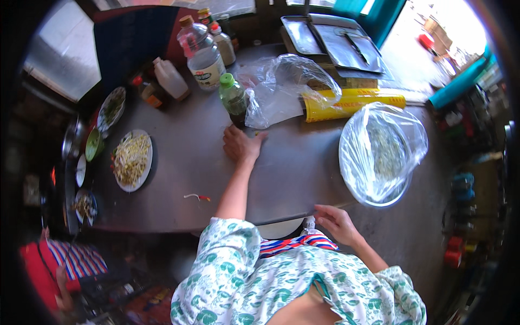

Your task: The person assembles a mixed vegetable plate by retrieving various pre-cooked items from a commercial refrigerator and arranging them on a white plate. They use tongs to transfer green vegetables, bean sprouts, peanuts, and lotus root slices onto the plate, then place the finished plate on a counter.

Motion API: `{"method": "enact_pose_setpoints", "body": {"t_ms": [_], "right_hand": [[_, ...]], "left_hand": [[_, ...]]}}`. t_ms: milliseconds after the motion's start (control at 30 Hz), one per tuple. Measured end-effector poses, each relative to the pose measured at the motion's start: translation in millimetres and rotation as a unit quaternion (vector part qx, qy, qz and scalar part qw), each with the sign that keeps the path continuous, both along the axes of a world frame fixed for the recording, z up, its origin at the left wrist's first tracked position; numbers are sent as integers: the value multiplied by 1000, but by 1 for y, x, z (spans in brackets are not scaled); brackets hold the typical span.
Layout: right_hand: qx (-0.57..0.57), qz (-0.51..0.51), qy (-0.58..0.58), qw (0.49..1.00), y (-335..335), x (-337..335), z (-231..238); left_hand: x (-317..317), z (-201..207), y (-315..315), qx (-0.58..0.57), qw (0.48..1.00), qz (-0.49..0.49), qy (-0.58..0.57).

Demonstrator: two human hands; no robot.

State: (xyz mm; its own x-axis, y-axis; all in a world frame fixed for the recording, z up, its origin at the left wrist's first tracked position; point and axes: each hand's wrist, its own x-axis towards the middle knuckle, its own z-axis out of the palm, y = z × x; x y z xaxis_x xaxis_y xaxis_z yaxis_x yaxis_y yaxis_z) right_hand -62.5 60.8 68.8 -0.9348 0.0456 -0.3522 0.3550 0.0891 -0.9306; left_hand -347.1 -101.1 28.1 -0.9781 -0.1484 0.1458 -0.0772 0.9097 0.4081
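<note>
The desk [292,173] extends under the left hand [239,145] and away on all sides of it. To that hand's far right, a round dish [382,204] lies under clear plastic film [418,142]. Ahead and to the right of the hand is a crumpled clear bag [271,108]; beyond the bag to the right is a yellow roll [325,111]. Well to the hand's left sits an oval plate [149,162] bearing bean sprouts [131,158].

The green-capped bottle [234,100] stands upright, directly ahead of the left hand's fingers, dark liquid in its lower part. Contact cannot be confirmed. The left hand is relaxed, thumb spread from the bent fingers; no grasp is evident, though the palm is hidden. The right hand [336,223] is at the near desk edge, fingers loose, nothing seen in it. A red-and-white scrap [203,198] lies nearer the body, left of the left forearm.

Assessment: good handling at the bottle calls for fingers around its body, not its cap, kept upright, with the adjacent bag kept from snagging. Cap tightness cannot be determined.
</note>
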Motion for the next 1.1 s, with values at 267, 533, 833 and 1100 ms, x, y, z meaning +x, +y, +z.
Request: {"method": "enact_pose_setpoints", "body": {"t_ms": [267, 533, 833, 1100], "right_hand": [[2, 103, -61, 993, 44, 16, -13], [45, 149, 192, 969, -41, -62, -23], [330, 285, 362, 824, -187, -183, -60], [277, 96, 368, 882, -228, -283, -19]], "left_hand": [[20, -46, 22, -2, 995, -38, 89], [171, -20, -139, 661, 743, 103, 29], [208, -33, -203, 808, 581, 101, -1], [252, -46, -253, 908, 401, 107, -65]]}}
